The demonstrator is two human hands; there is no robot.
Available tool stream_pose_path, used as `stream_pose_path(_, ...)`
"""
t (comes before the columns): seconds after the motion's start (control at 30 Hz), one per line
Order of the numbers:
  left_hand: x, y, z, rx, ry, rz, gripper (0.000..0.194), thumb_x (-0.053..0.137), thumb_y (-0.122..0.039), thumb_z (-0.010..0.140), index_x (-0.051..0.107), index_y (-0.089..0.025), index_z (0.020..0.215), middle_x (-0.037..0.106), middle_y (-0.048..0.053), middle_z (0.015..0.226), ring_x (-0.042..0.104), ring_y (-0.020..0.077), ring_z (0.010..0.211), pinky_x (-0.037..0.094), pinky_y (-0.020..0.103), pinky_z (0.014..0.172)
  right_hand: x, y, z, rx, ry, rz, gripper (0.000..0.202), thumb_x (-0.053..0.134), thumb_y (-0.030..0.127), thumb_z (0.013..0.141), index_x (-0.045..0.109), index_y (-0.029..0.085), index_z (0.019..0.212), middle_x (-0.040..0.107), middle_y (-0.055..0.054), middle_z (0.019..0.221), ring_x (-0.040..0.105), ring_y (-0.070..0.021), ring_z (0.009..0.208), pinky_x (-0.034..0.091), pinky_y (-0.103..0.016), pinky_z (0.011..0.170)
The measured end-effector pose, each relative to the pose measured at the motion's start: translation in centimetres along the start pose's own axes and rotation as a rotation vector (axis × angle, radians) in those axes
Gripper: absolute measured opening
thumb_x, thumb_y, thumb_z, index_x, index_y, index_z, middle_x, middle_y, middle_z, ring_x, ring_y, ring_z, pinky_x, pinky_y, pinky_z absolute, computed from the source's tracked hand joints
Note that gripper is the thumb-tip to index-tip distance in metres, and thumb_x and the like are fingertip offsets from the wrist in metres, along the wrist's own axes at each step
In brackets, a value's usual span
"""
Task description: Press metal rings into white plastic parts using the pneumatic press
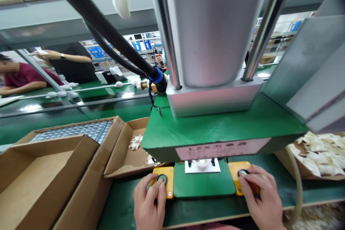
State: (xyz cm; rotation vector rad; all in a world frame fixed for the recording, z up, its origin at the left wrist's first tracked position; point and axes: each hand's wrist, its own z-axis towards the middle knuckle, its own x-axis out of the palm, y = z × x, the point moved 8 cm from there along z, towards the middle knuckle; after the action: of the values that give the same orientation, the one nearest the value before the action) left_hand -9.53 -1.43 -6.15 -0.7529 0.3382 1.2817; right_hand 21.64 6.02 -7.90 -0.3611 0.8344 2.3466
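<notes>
A green press [223, 129] with a silver cylinder stands in front of me. Below its head, a white fixture plate [190, 167] carries a small white part. My left hand [151, 201] rests on the left yellow button box [169, 181], fingertips on its round green button. At the right yellow button box [238, 187], my right hand [261, 194] has its thumb and forefinger at the round button. Neither hand holds a loose object; the fingers of both are curled but apart.
An open cardboard box [35, 179] stands at left, before a box of cylindrical parts [78, 132]. Another carton [118, 158] holds white pieces. White parts [320, 151] fill a box at right. A hose [298, 187] hangs nearby. People sit and stand across the green conveyor [129, 109].
</notes>
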Motion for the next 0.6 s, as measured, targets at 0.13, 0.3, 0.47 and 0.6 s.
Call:
stream_pose_path(0.13, -0.1, 0.3, -0.1, -0.013, 0.008, -0.04, 0.012, 0.054, -0.017, 0.084, 0.061, -0.02, 0.093, 0.054, 0.007, 0.105, 0.053, 0.0207, 0.097, 0.041, 0.037, 0.085, 0.1, 0.0, -0.2, -0.023, -0.001, 0.023, 0.017, 0.061, 0.014, 0.081, 0.056, 0.016, 0.096, 0.059, -0.007, 0.09, 0.053, -0.0233, 0.098, 0.043, -0.043, 0.086)
stream_pose_path(0.3, 0.0, 1.7, -0.7, -0.15, 0.028, -0.111, 0.02, 0.052, -0.024, 0.085, 0.059, -0.022, 0.104, 0.054, 0.006, 0.108, 0.053, 0.0206, 0.1, 0.041, 0.036, 0.088, -0.1, -0.2, -0.5, -0.027, 0.019, 0.035, 0.022, 0.06, 0.016, 0.081, 0.055, 0.017, 0.102, 0.059, -0.007, 0.095, 0.053, -0.0238, 0.1, 0.042, -0.043, 0.086)
stream_pose_path(0.47, 0.1, 5.3, -1.6, -0.486, -0.006, -0.236, 0.035, 0.047, -0.039, 0.086, 0.051, -0.019, 0.114, 0.056, 0.01, 0.113, 0.054, 0.025, 0.102, 0.044, 0.04, 0.088, -0.4, 2.0, 3.8, 0.09, 0.065, 0.151, 0.029, 0.059, 0.021, 0.083, 0.052, 0.022, 0.111, 0.057, -0.007, 0.106, 0.052, -0.0226, 0.105, 0.043, -0.041, 0.09)
stream_pose_path(0.6, 0.1, 6.5, -1.5, -0.412, 0.063, -0.138, 0.036, 0.045, -0.045, 0.084, 0.056, -0.018, 0.106, 0.058, 0.011, 0.11, 0.053, 0.0281, 0.104, 0.041, 0.045, 0.093, 3.4, 7.0, 9.9, 0.274, 0.322, 0.539, 0.039, 0.056, 0.03, 0.086, 0.045, 0.025, 0.123, 0.051, -0.008, 0.121, 0.053, -0.0187, 0.106, 0.048, -0.031, 0.086)
